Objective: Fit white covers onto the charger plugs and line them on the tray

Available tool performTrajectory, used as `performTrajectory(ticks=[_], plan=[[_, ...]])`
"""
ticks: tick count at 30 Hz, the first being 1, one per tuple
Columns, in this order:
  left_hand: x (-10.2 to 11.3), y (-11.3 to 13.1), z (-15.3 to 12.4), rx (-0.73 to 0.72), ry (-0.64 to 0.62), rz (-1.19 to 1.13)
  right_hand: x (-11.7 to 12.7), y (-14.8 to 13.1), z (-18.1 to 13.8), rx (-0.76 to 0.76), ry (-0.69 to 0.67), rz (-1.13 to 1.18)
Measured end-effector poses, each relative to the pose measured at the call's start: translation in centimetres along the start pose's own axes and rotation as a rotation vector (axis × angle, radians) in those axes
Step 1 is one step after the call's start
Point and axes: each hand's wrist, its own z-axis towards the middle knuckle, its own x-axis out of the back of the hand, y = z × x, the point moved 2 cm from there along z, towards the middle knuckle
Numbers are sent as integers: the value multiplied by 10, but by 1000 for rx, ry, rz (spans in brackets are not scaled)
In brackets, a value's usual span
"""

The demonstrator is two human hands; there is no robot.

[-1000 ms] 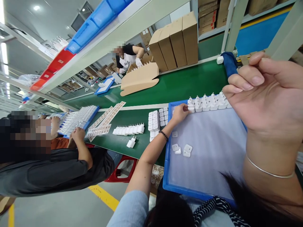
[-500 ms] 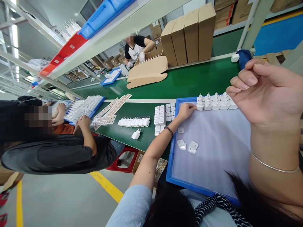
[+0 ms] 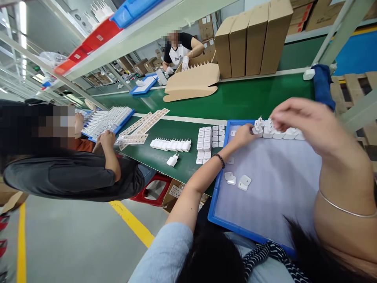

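Apparently row-straightening: left hand [image 3: 245, 135] touches the end white square-bodied plastic plug [image 3: 258, 133] along the blue-rimmed rectangular tray's [image 3: 213, 204] far edge, right hand [image 3: 312, 122] over the row, can't tell either grip, next move needs gentle alignment

Left hand [image 3: 245, 134] at the left end of the white plug row [image 3: 277, 135] by the far edge of the blue tray [image 3: 241, 231]; right hand [image 3: 303, 120] blurred over that row, grips unclear. Loose white caps [image 3: 244, 182] in tray, stacked white blocks [image 3: 204, 139] on green surface [image 3: 182, 127] just left.
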Motion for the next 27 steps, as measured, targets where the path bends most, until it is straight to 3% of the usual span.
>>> performTrajectory(ticks=[2, 4, 7, 10, 12, 13, 16, 19, 21, 23, 27], plan=[[-3, -4, 1, 47, 99, -91, -20, 17, -1, -134, -319, -540], [-9, -3, 1, 65, 138, -96, -47, 34, -7, -274, -625, -927], [-9, 1, 1, 56, 76, -141, -96, 48, -22, -247, -815, -1010], [17, 1, -12, 5, -43, -212, -139, 56, -43, -227, -893, -1018], [49, -4, -38, -22, -29, -229, -156, 61, -54, -257, -904, -1058], [68, -9, -57, -24, 19, -230, -161, 63, -58, -266, -899, -1075], [125, -34, -133, 36, 350, -72, -165, 65, -61, -261, -897, -1095], [164, -68, -214, 373, 633, 321, -165, 65, -58, -247, -902, -1099], [172, -89, -254, 671, 608, 452, -166, 65, -57, -242, -893, -1112], [170, -102, -277, 823, 482, 433, -168, 66, -58, -229, -883, -1125], [155, -100, -287, 767, 391, 395, -168, 68, -57, -200, -892, -1149]])
